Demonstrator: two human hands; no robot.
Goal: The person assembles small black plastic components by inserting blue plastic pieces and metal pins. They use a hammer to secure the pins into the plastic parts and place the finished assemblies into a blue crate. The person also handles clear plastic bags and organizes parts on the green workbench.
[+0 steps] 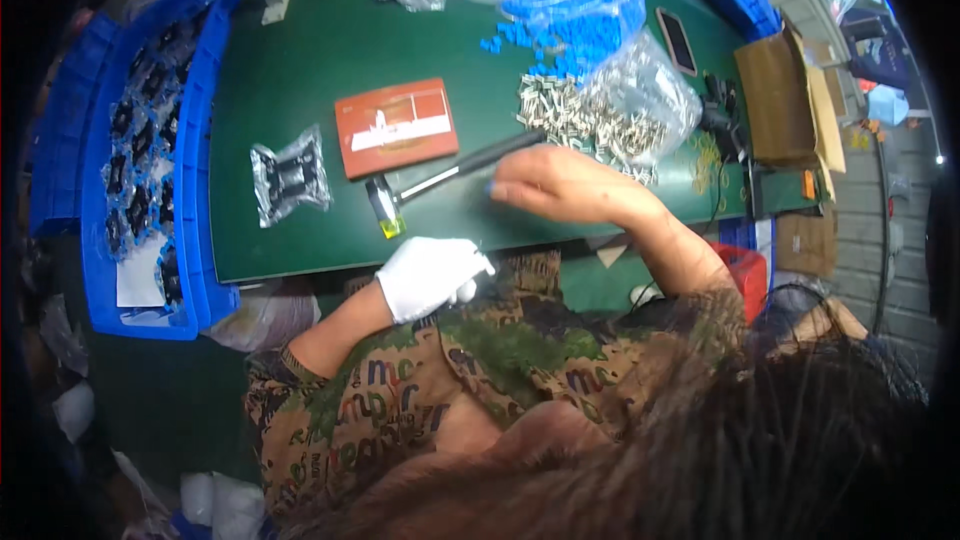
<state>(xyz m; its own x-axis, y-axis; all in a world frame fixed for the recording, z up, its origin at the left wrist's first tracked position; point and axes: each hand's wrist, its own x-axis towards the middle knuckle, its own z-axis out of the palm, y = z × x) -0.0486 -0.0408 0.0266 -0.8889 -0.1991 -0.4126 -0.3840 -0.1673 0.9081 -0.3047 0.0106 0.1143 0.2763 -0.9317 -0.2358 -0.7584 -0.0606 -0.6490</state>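
My left hand (430, 278), in a white glove, is at the table's near edge with its fingers curled in. A small pale tip shows at its fingers, too small to name. My bare right hand (550, 183) is above the table with its fingers drawn together. A small blue spot shows at its fingertips; I cannot tell what it is. Beyond the right hand lies a hammer (440, 180) with a black handle and a yellow-green face on its head. A red-brown block (395, 127) with a whitish strip rests behind the hammer. Left of it lies a black part in clear wrapping (291, 177).
Short metal pins (560, 110) and small blue pieces (575, 35) lie heaped with clear bags at the back right. Beyond them is a phone (676, 41). A cardboard box (785, 100) stands right. At left, a blue crate (200, 140) holds several wrapped black parts.
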